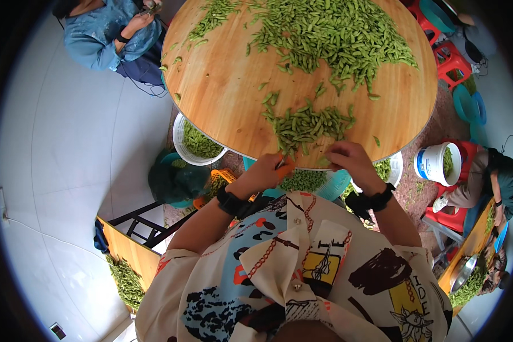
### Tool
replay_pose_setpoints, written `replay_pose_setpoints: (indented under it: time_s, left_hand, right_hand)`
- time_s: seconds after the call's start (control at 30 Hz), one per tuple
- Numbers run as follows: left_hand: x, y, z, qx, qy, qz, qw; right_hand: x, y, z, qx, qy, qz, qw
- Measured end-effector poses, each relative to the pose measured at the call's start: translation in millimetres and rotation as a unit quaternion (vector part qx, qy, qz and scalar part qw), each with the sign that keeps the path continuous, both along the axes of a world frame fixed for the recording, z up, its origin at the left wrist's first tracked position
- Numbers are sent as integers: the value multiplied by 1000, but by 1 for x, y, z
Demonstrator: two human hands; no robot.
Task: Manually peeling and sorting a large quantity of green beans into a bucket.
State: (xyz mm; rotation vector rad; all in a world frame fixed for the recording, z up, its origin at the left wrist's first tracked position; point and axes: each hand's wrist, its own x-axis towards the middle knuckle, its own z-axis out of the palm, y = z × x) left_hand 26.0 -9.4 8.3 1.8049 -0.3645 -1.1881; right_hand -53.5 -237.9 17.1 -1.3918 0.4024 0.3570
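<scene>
I stand at the near edge of a round wooden table [222, 97], both hands over that edge and slightly apart. My left hand [262, 172] is closed, its fingers wrapped round a small orange object [286, 167] whose kind I can't make out. My right hand [354, 162] has its fingers curled down and nearly together; a bit of pale green shows just by the tips, but I can't tell whether I grip it. Just beyond my hands, toward the near edge, lies a small heap of green pods [310, 123], a few straggling off its sides. A much larger pile of pods [339, 37] covers the far edge and spreads to the right, with a thin scatter [214, 17] at the far left. Below the near edge, between my wrists, shelled beans [303, 180] lie in a teal basket [336, 183]. A white basket [178, 137] of pods sits below the table's left edge, and a white bucket [429, 163] of pods stands beyond its right edge.
</scene>
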Motion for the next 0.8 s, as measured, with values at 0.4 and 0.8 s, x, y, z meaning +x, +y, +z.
replay_pose_setpoints:
  time_s: [0.4, 0.8]
  left_hand:
    - [-14, 6, -47, 84, 32, -119, 989]
    - [-3, 7, -6, 23, 221, 93, 971]
  right_hand:
    - [-121, -141, -89, -639, -90, 22, 764]
    - [44, -5, -79, -562, -264, 76, 780]
